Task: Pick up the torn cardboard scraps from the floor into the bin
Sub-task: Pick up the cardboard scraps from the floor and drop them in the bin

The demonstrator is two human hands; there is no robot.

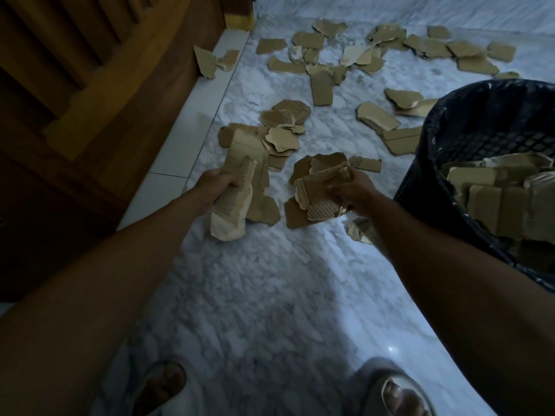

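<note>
I have cardboard in both fists. My left hand (217, 184), left of centre in the frame, is curled tight around a long pale strip (232, 202) that hangs down past my knuckles, with another flat piece trapped against it. My right hand (351, 190), just right of centre, is clenched over a wad of scraps (319, 189), several layers bunched together with corrugated edges sticking out.

I think the wad is the weak point. It is a stack of loose torn pieces pinched from one side, and the lower ones look held only by pressure from those above; if I swing toward the bin too fast, the bottom pieces could slide out and land back on the floor. The long strip could also catch the bin's rim and fold or drop outside it, since so much of it dangles free below my grip.

The bin (450, 139) stands at the right edge of the frame, a dark mesh basket lined with a black bag. It already holds a good heap of cardboard pieces (495, 202), piled up on its near side, so anything I toss could bounce off the pile.

Many scraps on the floor (375, 115) remain, scattered over the marble floor (270, 280) from the centre to the upper right, and a couple (205, 60) rest against the wooden door (90, 85) at upper left.
</note>
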